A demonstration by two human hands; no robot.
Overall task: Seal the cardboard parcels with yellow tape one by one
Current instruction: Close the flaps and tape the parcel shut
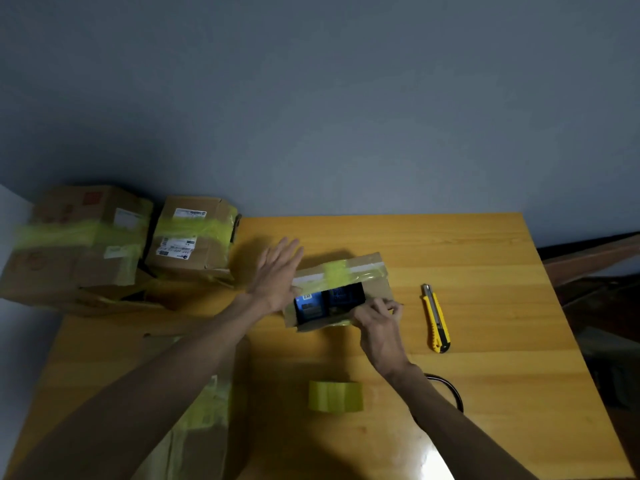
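A small flat cardboard parcel point(375, 284) lies mid-table with a strip of yellow tape point(335, 271) across its top and a dark blue item showing through its open front. My left hand point(277, 271) is at the parcel's left end, fingers straight and spread. My right hand point(379, 318) is at the parcel's near right corner, fingers curled and pinching its edge or tape there. A roll of yellow tape point(335, 396) stands on the table in front of the parcel.
A yellow utility knife point(436, 318) lies right of the parcel. Two taped cardboard boxes point(194, 233) point(76, 237) are stacked at the far left, with another taped box point(201, 427) under my left forearm. A black cable point(450, 389) loops near my right wrist.
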